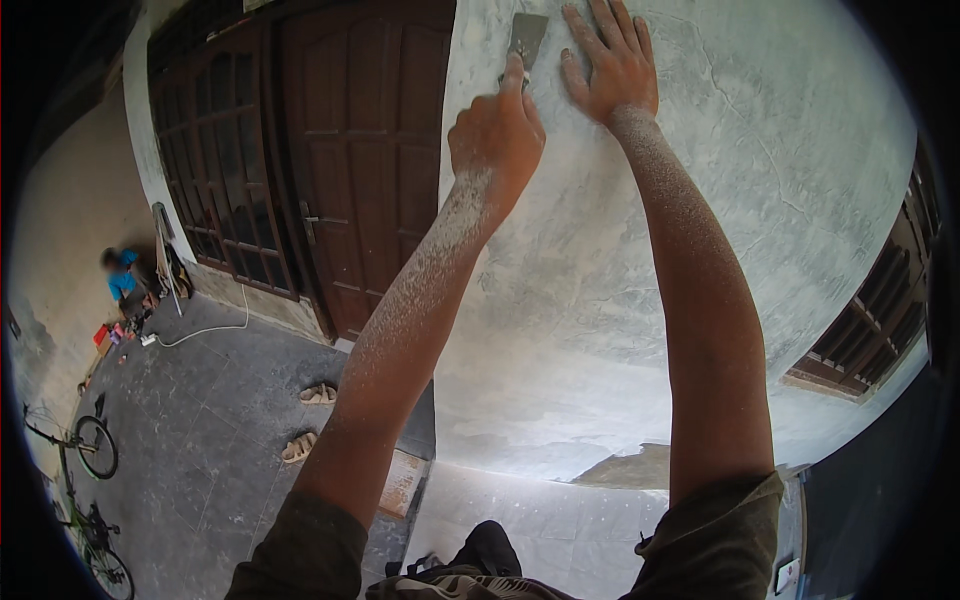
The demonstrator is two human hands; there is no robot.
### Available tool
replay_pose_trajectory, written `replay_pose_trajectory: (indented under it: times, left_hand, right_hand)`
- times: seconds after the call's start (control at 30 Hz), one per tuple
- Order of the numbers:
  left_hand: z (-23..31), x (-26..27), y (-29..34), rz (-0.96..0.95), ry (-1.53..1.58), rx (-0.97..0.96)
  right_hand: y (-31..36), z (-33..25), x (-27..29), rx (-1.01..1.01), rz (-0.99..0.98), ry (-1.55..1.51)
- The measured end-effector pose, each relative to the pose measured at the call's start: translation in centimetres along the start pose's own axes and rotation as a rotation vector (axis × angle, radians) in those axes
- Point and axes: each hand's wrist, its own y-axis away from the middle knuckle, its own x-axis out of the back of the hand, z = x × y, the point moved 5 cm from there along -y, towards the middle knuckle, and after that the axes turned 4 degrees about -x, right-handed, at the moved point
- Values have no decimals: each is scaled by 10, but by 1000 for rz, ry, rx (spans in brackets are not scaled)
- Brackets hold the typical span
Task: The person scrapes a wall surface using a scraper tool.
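Note:
My left hand (497, 138) is closed round the handle of a putty knife (528, 36), index finger stretched along it. The flat metal blade points up and lies against the whitish wall (580, 290), near its left corner. Just right of the blade, my right hand (613, 68) rests on the wall with its fingers spread and nothing in it. Pale dust coats both forearms. Cracks and rough, patchy paint mark the wall, and a bare grey-brown patch shows low down. Most of the handle is hidden in my left hand.
Left of the wall stand a brown wooden door (365, 150) and a paned window (225, 150). Sandals (298, 447) lie on the grey tiled floor (215, 400). A bicycle (95, 530), a white cord (215, 328) and a crouching person (125, 280) are farther left. Another window (870, 310) is at right.

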Motion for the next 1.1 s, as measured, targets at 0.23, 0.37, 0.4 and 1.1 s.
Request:
replay_pose_trajectory:
  times: [0.23, 0.37, 0.4, 1.1]
  left_hand:
    - [5, -1, 5, -61, -16, 47]
    - [4, 1, -6, -53, -33, 10]
    - [5, 5, -12, -25, -35, -3]
    - [-3, -1, -10, 23, -37, -47]
  right_hand:
    - [4, 4, 0, -8, -29, 18]
    - [2, 1, 1, -3, -23, 24]
    - [2, 0, 0, -11, -30, 15]
    - [1, 0, 0, 1, -17, -4]
